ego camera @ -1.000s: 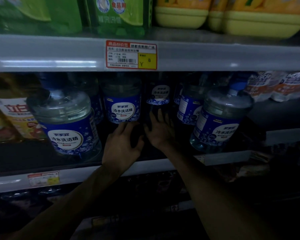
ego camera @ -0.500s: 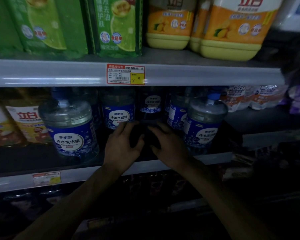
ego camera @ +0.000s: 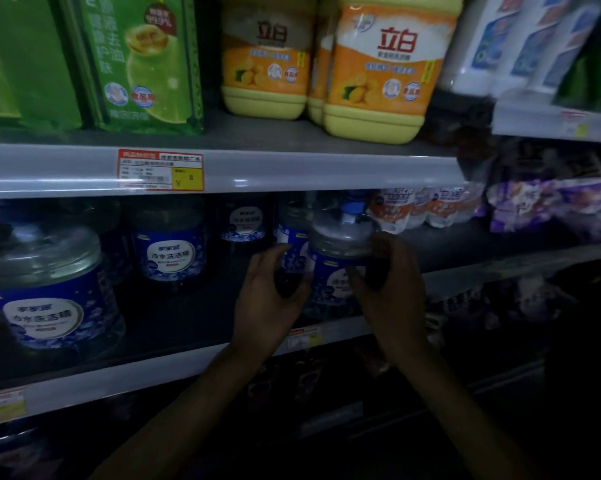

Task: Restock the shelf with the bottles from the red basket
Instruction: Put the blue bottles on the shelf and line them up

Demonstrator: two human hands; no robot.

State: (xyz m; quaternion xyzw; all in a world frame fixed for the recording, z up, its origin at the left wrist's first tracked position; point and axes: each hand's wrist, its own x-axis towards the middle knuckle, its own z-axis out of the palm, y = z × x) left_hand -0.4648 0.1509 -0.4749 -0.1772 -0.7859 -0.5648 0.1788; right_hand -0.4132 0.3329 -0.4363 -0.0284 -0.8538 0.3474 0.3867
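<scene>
We cup our left hand (ego camera: pixel 269 289) and right hand (ego camera: pixel 392 289) around the sides of one blue-labelled bottle (ego camera: pixel 337 268), forearms angled upward, as it stands near the front edge of the shelf (ego camera: pixel 188 362).

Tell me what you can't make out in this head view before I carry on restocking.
- Red basket: not in the head view.
- Blue-label bottle between the left hand and right hand: its lower label is covered by fingers, and contact is too dim to confirm.
- Lower shelf: contents lost in darkness.
- Price tag: small print blurred.
</scene>
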